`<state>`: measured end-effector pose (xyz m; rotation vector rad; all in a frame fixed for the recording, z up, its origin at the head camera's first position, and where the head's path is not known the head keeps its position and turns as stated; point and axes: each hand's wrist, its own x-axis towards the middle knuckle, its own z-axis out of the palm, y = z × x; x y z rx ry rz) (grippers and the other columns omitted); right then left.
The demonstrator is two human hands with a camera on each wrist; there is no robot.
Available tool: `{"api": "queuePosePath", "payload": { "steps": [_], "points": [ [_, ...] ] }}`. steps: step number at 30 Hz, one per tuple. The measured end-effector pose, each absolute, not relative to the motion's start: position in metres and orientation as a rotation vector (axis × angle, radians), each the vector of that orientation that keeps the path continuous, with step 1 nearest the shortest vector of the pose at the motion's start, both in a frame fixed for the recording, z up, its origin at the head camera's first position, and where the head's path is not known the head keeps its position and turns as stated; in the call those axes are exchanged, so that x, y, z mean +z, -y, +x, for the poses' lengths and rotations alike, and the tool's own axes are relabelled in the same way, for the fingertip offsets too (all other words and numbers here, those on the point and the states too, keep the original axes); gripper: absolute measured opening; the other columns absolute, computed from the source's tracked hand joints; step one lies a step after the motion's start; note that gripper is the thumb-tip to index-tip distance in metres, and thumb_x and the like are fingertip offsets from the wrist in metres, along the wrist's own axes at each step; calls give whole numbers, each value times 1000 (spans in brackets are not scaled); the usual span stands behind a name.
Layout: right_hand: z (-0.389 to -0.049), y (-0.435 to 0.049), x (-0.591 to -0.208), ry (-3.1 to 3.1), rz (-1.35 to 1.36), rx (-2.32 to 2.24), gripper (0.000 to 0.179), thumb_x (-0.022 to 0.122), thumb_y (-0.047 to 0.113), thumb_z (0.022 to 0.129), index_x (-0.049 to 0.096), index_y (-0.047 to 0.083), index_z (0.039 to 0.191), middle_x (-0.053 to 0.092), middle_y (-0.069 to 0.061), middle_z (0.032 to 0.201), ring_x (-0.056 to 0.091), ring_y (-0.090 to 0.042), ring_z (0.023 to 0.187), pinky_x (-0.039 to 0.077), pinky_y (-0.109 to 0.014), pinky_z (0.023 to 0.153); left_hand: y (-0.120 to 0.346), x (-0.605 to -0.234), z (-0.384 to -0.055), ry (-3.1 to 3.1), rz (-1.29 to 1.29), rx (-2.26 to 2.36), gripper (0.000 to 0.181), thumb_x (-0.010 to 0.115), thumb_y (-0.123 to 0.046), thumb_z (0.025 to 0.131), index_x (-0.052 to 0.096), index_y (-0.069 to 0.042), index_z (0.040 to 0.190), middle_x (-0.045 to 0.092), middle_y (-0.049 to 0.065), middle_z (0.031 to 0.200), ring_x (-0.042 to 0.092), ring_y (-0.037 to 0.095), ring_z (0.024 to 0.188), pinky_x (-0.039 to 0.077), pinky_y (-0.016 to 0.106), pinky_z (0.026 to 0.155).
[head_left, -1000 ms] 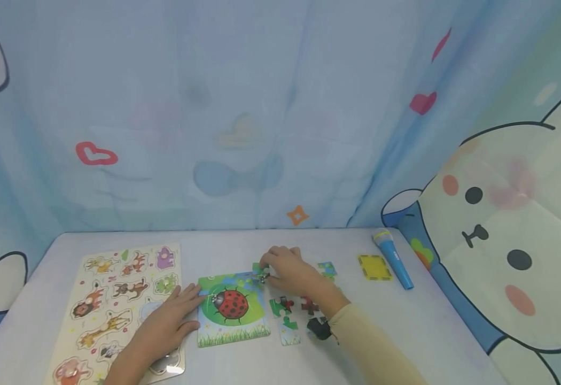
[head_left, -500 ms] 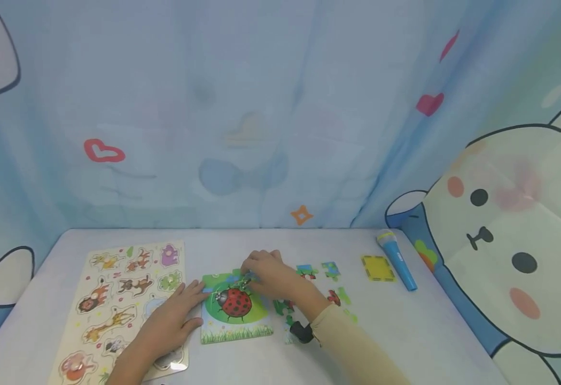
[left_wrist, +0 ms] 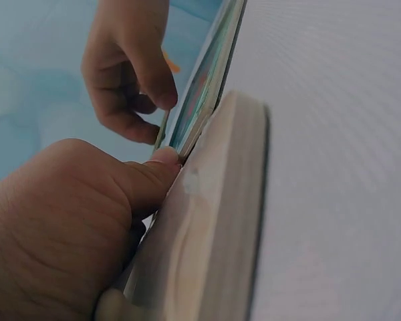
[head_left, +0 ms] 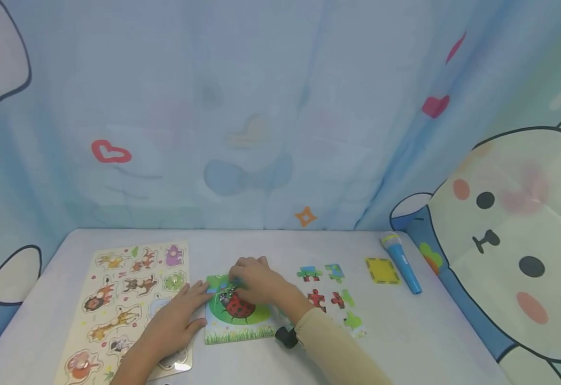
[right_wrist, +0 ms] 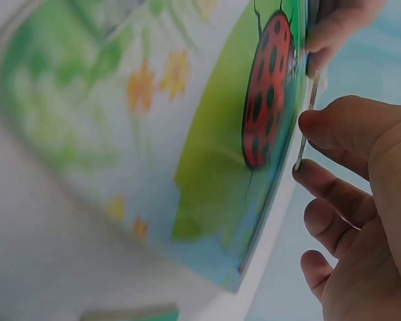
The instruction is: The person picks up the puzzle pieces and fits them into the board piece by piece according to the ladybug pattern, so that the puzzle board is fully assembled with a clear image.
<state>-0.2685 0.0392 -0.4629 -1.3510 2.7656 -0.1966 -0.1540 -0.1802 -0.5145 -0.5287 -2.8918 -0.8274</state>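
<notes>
A square ladybug puzzle board (head_left: 242, 316) lies mid-table in the head view. My right hand (head_left: 256, 280) hovers over its upper part, covering some of the picture. In the right wrist view, thumb and forefinger pinch a thin puzzle piece (right_wrist: 314, 90), seen edge-on; its picture is hidden. The same piece (left_wrist: 162, 130) shows edge-on close by the board in the left wrist view. My left hand (head_left: 177, 323) lies with extended fingers across the wooden animal puzzle board (head_left: 79, 337), fingertips at the ladybug board's left edge.
To the right of the ladybug board lie several loose jigsaw pieces (head_left: 316, 299), partly behind the right forearm. Farther right are a yellow square frame (head_left: 382, 270) and a blue toy microphone (head_left: 403, 264). A blue curtain (head_left: 242, 117) hangs behind the table.
My right hand has carried the piece leftward, from beside the ladybug board's upper right corner to over its upper part. Loose pieces on the right came into view. The left hand stays put.
</notes>
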Motion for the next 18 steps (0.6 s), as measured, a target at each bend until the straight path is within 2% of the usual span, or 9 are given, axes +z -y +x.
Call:
{"api": "queuePosePath", "payload": {
  "steps": [11,18],
  "points": [
    [-264,-24,-469,-2774,-1373,-109,23,72,27,86,68,25,109,59,11,102,52,-8,95,40,-34,84,180,-512,-153,2884,-556,-809,57,68,-23,91,49,-16,144,35,7,155,28,34,142,28,55,113],
    [-263,-20,-468,-2752,-1374,-150,24,72,29,88,70,26,112,60,11,107,53,-10,100,39,-34,84,181,-511,-153,2886,-592,-771,55,66,-24,93,49,-13,144,36,8,154,27,34,142,27,53,114]
  ]
}}
